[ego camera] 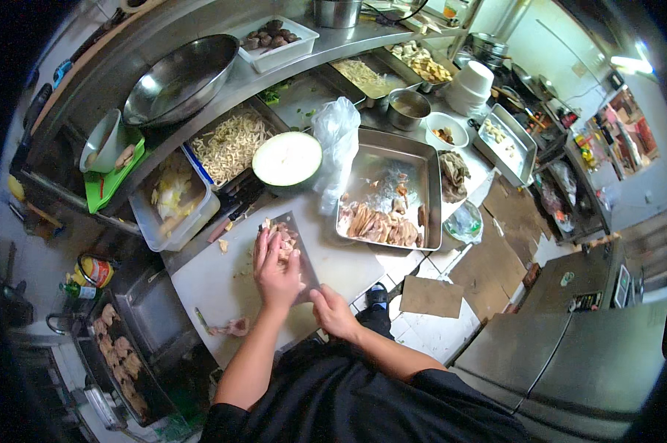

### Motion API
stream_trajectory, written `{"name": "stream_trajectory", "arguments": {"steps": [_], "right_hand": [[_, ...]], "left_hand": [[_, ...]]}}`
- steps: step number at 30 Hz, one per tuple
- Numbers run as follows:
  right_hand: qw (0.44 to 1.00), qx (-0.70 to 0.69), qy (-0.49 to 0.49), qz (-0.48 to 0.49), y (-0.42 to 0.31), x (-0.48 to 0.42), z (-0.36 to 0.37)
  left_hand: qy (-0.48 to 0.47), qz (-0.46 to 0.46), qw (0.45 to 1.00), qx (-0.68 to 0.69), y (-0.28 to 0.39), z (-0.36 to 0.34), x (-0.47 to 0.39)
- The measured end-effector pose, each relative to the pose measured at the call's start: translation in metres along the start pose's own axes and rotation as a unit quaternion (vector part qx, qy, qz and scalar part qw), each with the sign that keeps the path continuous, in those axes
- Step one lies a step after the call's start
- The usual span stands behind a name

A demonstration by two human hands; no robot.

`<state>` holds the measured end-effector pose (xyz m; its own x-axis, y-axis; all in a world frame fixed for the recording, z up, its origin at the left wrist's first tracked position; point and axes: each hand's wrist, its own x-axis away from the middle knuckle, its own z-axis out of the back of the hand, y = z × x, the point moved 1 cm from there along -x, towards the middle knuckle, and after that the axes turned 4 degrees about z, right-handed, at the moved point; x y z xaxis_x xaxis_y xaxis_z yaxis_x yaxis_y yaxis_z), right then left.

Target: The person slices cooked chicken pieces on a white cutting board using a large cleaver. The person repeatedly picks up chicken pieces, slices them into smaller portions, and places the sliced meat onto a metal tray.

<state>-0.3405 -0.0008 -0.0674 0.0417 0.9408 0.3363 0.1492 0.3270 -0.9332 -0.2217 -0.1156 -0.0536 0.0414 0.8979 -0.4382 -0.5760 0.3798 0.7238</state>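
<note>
My right hand [333, 314] grips the handle of a cleaver [307, 264], its broad blade held flat above the white cutting board [344, 263]. Chopped meat pieces [287, 237] lie on the blade. Over them rests my left hand [275, 274], palm down, holding the pieces against the steel; it hides part of the pile. A meaty bone scrap [236, 326] and a small green-edged strip [201, 320] lie on the board's near left. Beyond the board, to the right, a metal tray [436, 188] holds sliced cooked meat [386, 226].
A cut winter melon [287, 160] and a plastic bag [336, 144] stand behind the board. Knives [236, 213] lie left, beside a plastic tub [209, 213]. A steel shelf [217, 91] overhangs the back, carrying a wok [181, 83]. A sink [156, 299] sits at left.
</note>
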Motion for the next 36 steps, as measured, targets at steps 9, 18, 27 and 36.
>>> {"name": "stream_trajectory", "arguments": {"steps": [9,18,27,36], "right_hand": [[0.997,0.081,0.011,-0.01,-0.084,-0.008,0.221],[0.927,0.237,-0.264,-0.12,-0.157,-0.161,0.353],[0.867,0.309,-0.376,-0.106,-0.157,-0.252,0.363],[0.774,0.568,-0.243,0.137,-0.222,-0.222,0.382]], "left_hand": [[0.016,0.003,0.998,0.061,0.15,-0.159,-0.046],[0.209,0.236,0.949,-0.028,0.139,-0.305,-0.053],[0.205,0.334,0.883,-0.258,0.124,-0.316,-0.078],[0.156,0.378,0.872,-0.268,0.122,-0.335,-0.08]]}}
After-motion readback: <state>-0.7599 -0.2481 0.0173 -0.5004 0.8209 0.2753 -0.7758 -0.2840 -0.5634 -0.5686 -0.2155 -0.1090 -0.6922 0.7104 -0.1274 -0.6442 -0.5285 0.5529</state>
